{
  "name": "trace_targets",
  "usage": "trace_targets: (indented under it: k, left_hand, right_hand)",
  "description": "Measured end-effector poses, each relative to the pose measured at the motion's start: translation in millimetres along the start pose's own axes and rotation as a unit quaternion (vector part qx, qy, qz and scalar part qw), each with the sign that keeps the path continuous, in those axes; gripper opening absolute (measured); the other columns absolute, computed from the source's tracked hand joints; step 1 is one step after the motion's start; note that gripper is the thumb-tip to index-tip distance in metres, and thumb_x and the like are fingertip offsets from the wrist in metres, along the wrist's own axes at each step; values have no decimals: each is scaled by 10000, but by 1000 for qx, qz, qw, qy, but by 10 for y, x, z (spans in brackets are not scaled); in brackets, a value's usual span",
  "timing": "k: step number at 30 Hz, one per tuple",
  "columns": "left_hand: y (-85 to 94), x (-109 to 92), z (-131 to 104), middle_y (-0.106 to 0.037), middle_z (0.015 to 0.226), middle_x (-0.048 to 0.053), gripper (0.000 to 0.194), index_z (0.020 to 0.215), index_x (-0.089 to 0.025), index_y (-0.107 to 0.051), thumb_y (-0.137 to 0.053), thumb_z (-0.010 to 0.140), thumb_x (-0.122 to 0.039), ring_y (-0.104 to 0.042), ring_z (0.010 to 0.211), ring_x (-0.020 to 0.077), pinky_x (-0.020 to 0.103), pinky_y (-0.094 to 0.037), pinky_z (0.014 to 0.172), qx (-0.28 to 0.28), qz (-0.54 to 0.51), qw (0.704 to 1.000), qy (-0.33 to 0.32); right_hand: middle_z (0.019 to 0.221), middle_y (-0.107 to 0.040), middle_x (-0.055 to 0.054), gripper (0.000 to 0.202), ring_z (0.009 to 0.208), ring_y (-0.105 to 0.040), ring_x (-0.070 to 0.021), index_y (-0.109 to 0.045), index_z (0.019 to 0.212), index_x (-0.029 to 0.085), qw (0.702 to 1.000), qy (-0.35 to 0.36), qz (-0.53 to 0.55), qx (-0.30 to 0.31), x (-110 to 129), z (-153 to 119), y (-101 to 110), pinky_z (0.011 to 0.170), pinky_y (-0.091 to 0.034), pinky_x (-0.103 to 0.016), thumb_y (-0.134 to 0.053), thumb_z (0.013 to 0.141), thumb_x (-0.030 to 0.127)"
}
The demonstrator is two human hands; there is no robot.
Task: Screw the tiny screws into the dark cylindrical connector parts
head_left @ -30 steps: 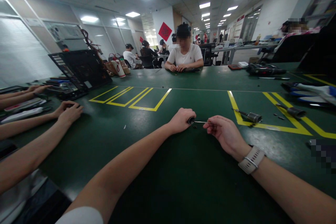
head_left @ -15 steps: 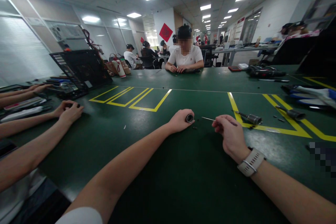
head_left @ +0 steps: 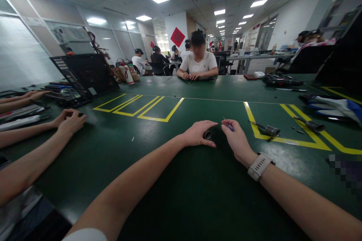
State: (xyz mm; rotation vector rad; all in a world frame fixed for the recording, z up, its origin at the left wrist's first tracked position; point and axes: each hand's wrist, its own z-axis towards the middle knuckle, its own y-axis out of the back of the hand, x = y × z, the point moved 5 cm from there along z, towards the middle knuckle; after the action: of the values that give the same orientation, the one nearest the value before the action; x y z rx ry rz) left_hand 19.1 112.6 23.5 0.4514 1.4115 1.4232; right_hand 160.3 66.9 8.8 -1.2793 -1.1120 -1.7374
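A hollow dark metal cylinder (head_left: 207, 134) rests in the palm of my left hand (head_left: 196, 133), its round open end facing me. My thumb and index finger stretch out apart from it; the other fingers are hidden behind, seemingly around the cylinder. Just to the right, my right hand (head_left: 236, 139), with a grey watch strap on its wrist, pinches a small thin screwdriver (head_left: 229, 127) with a bluish-purple handle. The fingertips of the two hands are close together but apart. Farther right lie two grey metal parts with shafts, one (head_left: 268, 130) nearer and another (head_left: 312, 125) beyond.
Yellow tape (head_left: 308, 145) marks boxes on the green table (head_left: 158, 158). Small dark pieces (head_left: 299, 132) lie between the metal parts. Gloves (head_left: 335, 107) sit at far right. A co-worker's hands (head_left: 70, 120) are at left; another person (head_left: 198, 60) sits opposite.
My left thumb and index finger have spread away from the cylinder. My right hand has moved left and turned the screwdriver, so its tip no longer points at the left hand.
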Motion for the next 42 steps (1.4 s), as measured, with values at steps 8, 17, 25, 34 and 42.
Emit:
trace_targets:
  k: [8, 17, 25, 34, 42]
  left_hand:
    - [240, 188, -140, -574, 1130, 136, 448, 1164, -151, -478, -390, 878, -486, -539, 1080, 235, 399, -405, 959, -297, -128, 943, 84]
    - [303, 145, -201, -604, 948, 79, 261, 986, -172, -544, -430, 879, -381, -575, 913, 199, 358, -448, 862, -356, -80, 927, 89]
    - [313, 20, -205, -619, 938, 74, 256, 935, -173, -562, -402, 887, -367, -577, 909, 196, 349, -452, 848, -325, -61, 938, 106]
    - [258, 7, -153, -612, 940, 65, 289, 978, -154, -566, -382, 905, -366, -569, 905, 185, 336, -449, 827, -272, -14, 956, 110]
    - [198, -65, -84, -600, 960, 67, 327, 1000, -159, -561, -383, 896, -413, -578, 843, 183, 327, -473, 751, -157, 67, 973, 157]
  right_hand:
    - [1161, -571, -79, 314, 958, -596, -203, -535, 1162, 169, 983, 45, -125, 124, 141, 224, -437, 795, -505, -411, -541, 885, 316]
    - [1100, -602, -69, 271, 950, -598, -200, -558, 1113, 156, 911, 203, -231, 274, 382, -329, -783, 815, -489, -415, -557, 874, 284]
    - [1047, -652, -90, 260, 952, -615, -229, -567, 1045, 200, 897, 247, -274, 245, 435, -369, -617, 801, -461, -338, -521, 807, 107]
    - [937, -656, -70, 159, 842, -622, -227, -579, 934, 220, 901, 216, -343, 157, 164, 32, -23, 689, -437, -322, -507, 807, 157]
    - [866, -665, -63, 139, 763, -636, -238, -575, 932, 225, 909, 167, -371, 85, -59, 234, 491, 622, -450, -332, -512, 808, 235]
